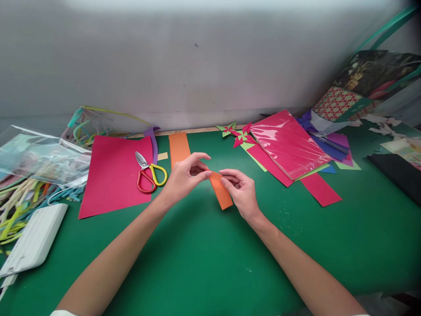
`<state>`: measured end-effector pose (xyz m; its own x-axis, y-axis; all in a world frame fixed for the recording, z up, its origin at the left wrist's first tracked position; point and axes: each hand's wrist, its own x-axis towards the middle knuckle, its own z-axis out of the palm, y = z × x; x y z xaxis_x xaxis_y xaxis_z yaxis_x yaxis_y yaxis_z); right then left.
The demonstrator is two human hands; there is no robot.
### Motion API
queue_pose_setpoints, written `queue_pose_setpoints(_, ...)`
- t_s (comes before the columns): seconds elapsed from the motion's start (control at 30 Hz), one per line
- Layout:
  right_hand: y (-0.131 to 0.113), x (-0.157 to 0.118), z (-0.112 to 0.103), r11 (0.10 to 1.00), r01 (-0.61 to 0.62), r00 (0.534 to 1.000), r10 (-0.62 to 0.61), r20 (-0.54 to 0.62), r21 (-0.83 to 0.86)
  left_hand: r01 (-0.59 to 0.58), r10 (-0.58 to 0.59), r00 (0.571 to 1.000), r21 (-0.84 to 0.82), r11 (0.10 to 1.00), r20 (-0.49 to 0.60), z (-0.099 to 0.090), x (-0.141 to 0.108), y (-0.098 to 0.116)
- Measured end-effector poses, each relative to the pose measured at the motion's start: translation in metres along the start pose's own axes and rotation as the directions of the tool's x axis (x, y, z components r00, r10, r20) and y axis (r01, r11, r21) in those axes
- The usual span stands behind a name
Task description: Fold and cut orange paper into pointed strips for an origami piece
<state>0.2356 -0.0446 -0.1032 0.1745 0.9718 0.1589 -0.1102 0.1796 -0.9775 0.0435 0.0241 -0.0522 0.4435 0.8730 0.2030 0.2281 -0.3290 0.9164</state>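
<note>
Between my two hands is a small orange paper strip (221, 193), held above the green table. My left hand (188, 173) pinches its upper left corner between thumb and forefinger. On the other side, my right hand (240, 189) grips the upper right edge, thumb in front and fingers behind. The strip's lower end hangs free, tilted slightly. A wider orange paper strip (179, 147) lies flat behind my left hand, which covers part of it. Scissors (149, 173) with one red and one yellow handle rest on a red paper sheet (112, 175) to the left.
Folded red and green paper stars (238, 133) lie by the wall. Right of them are a wrapped pack of red paper (291, 142) and several coloured sheets. A white power bank (36, 239) and a heap of coloured strips (19, 206) sit left. A patterned bag (342, 103) stands far right.
</note>
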Motion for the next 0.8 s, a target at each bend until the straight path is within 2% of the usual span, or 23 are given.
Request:
queue_pose_setpoints(0.37, 0.0014, 0.0000, -0.0003, 1.000, 0.009, 1.000, -0.009, -0.013, -0.009, -0.007, 0.007, 1.000, -0.007, 1.000, 0.026, -0.0005, 0.0001, -0.0021)
queue_pose_setpoints(0.57, -0.0010, -0.0005, 0.0002, 1.000, 0.003, 1.000, -0.003, -0.015, -0.024, -0.034, 0.031, 0.999, 0.064, 0.997, 0.036, -0.0010, 0.0000, 0.0018)
queue_pose_setpoints(0.8, -0.0013, -0.0009, 0.0006, 1.000, 0.010, 1.000, -0.011, -0.012, -0.025, -0.032, 0.029, 0.999, 0.058, 0.998, 0.039, -0.0029, 0.0001, 0.0036)
